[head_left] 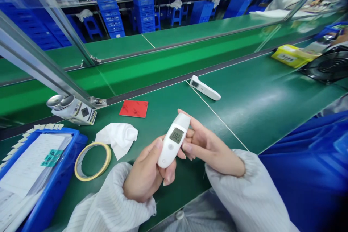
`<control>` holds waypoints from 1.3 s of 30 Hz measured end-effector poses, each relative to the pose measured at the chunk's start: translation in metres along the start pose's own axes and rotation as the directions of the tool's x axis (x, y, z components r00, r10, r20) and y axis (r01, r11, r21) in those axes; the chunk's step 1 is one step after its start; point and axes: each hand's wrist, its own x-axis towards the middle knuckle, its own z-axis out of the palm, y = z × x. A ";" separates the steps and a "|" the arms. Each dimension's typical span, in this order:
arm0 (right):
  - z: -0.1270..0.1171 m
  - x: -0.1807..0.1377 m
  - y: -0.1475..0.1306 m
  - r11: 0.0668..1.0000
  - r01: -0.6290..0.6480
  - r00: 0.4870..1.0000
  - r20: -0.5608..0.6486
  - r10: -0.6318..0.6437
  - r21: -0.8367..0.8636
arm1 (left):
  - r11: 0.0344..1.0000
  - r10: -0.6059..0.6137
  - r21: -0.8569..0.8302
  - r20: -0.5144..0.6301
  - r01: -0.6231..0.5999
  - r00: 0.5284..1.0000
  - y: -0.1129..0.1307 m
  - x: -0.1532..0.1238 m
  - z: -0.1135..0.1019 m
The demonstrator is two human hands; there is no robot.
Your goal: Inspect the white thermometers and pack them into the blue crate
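Note:
A white handheld infrared thermometer sits between my hands, its small grey display facing up and showing characters I cannot read for certain. My left hand grips its lower body, with the thumb on the front. The fingertips of my right hand press against its upper back. A second white thermometer lies on the green bench mat beyond my hands, apart from them. Nearest my left hand are a roll of masking tape and a crumpled white cloth.
A red pad and a toppled metal can lie near a blue tray holding papers. A yellow package and a black fan stand at right. Blue fabric fills the lower right.

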 end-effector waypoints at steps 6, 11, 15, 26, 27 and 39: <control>-0.012 0.004 0.000 0.990 0.087 0.953 -0.297 -0.052 0.107 | 1.000 -0.020 -0.005 0.028 0.020 0.999 0.001 0.000 0.000; 0.000 0.015 0.012 0.975 0.065 0.967 -0.256 -0.008 0.215 | 0.999 -0.027 -0.025 0.048 0.028 0.998 -0.002 -0.001 0.001; -0.001 0.019 0.019 0.966 0.063 0.976 -0.218 -0.007 0.250 | 0.999 -0.045 -0.023 0.053 0.046 0.998 -0.001 -0.001 0.002; 0.003 0.017 0.009 0.950 0.129 0.941 -0.337 -0.027 0.283 | 0.998 0.016 -0.058 0.181 -0.006 0.983 0.000 -0.001 -0.004; 0.004 0.017 0.008 0.947 0.137 0.939 -0.343 -0.031 0.291 | 0.997 0.030 -0.077 0.176 -0.016 0.984 0.000 0.000 -0.004; 0.002 0.018 0.009 0.920 0.171 0.941 -0.335 -0.046 0.353 | 0.998 0.058 -0.007 0.188 -0.057 0.980 -0.002 0.002 -0.004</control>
